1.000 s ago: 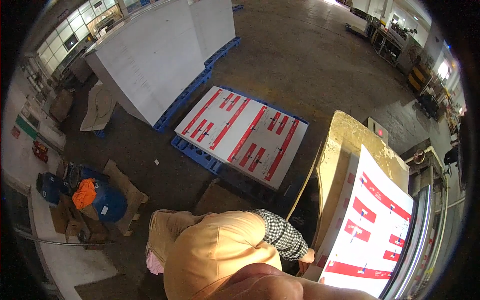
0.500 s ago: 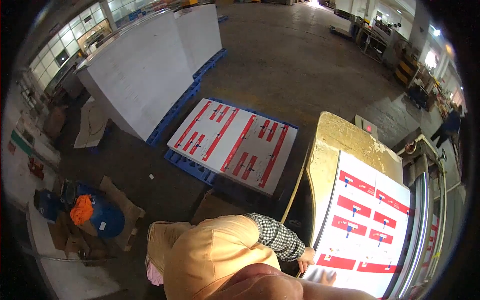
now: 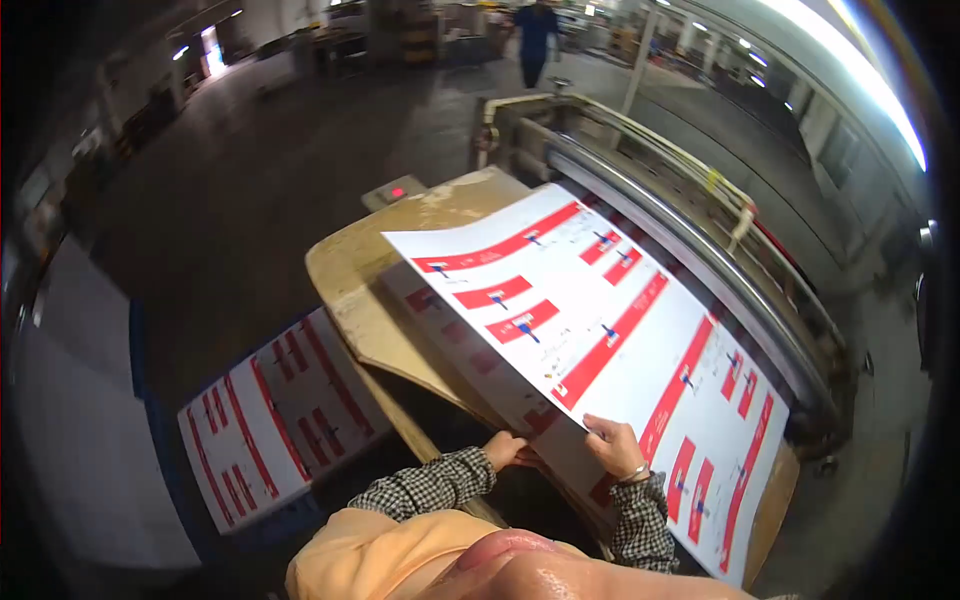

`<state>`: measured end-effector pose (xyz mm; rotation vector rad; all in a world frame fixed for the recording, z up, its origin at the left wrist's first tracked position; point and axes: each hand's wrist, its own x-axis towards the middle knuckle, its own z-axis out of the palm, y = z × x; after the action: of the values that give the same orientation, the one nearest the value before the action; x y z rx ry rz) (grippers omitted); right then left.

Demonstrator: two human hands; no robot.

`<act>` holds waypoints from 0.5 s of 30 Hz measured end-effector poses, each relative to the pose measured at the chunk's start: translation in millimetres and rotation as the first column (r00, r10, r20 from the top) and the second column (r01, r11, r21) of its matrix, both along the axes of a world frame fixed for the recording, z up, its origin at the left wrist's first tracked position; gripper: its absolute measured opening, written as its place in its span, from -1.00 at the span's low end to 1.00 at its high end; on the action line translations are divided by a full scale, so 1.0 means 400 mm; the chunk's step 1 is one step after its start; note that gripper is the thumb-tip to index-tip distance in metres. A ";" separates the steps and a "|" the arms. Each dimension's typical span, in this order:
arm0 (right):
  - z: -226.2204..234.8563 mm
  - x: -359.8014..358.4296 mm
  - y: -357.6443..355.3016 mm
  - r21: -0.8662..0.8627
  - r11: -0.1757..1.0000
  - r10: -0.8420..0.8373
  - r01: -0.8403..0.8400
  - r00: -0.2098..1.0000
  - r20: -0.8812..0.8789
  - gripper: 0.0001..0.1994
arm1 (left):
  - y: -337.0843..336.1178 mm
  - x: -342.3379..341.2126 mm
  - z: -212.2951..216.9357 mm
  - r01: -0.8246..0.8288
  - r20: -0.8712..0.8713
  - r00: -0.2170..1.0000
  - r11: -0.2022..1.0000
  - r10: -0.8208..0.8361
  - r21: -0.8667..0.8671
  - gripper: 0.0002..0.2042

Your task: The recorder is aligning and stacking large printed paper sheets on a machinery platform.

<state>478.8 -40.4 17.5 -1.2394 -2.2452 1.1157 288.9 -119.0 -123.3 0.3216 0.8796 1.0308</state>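
Observation:
A large white printed sheet [image 3: 640, 345] with red bars and small blue marks slants up from the tan board [image 3: 370, 300], its near edge raised and its far edge by the metal roller [image 3: 690, 240]. My right hand [image 3: 615, 447] is closed on the near edge of this sheet, index finger stretched along it. Beneath it shows a lower printed sheet [image 3: 440, 315], in shadow. To the left, at the lower sheet's near edge, my left hand [image 3: 508, 450] is closed with its fingertips partly hidden.
The roller sits in a pale machine frame [image 3: 625, 125] beyond the board. A stack of similar printed sheets [image 3: 265, 400] lies low on the left, with a tall white stack [image 3: 85, 400] beyond it. A person in dark blue [image 3: 537, 45] stands far off.
My view has swung right toward the roller. The upper sheet's near edge has risen off the board, exposing the sheet below. My hands have moved apart along the edge.

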 end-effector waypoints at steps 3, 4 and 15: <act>-0.018 -0.018 -0.039 -0.008 1.000 -0.010 0.009 0.999 -0.045 -0.66 | 0.014 -0.016 -0.412 0.034 -0.325 0.945 0.999 -0.037 -0.015 -0.72; -0.058 0.015 -0.041 -0.007 0.999 -0.046 0.045 0.998 -0.040 -0.65 | 0.019 0.014 -0.326 0.103 -0.313 0.944 0.994 -0.104 -0.018 -0.72; -0.197 0.000 0.001 -0.298 0.949 -0.125 0.108 0.991 -0.040 -0.59 | 0.022 -0.007 -0.027 0.104 -0.027 0.994 0.994 -0.105 -0.040 -0.67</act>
<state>478.7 -40.2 -61.3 -1.4117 -1.9843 1.4601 286.2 -110.3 -134.3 0.3471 0.8981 0.9136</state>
